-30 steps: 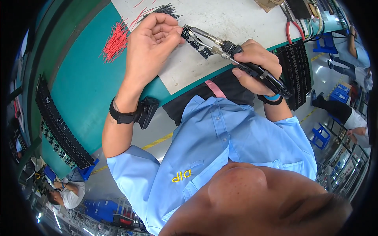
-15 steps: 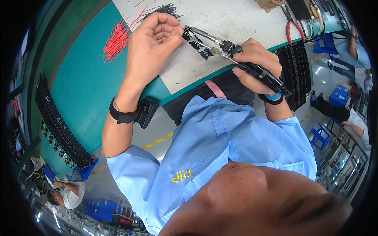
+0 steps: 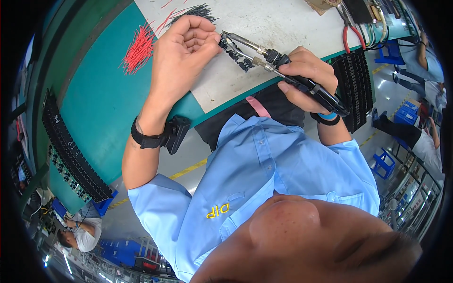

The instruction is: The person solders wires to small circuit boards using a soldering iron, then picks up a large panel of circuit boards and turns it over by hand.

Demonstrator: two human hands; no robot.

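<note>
My right hand is wrapped round the black handle of a soldering iron, which has a thin metal tube running alongside its shaft. The iron's tip reaches the far end of a strip of small black circuit boards on the white work surface. At that same end, my left hand is closed in a pinch, thumb against forefinger; what it grips is too small to make out. Left of this hand lies a bundle of red wires, and beyond it a bundle of black wires.
Red-handled pliers lie at the far right beside cables. A black slotted rack stands at the right table edge; another long black rack is at the left on the green mat. Other people work farther off on both sides.
The strip of boards has shifted very slightly near the iron's tip. Both my hands hold nearly the same place. At the right, a person in the background has moved an arm.
</note>
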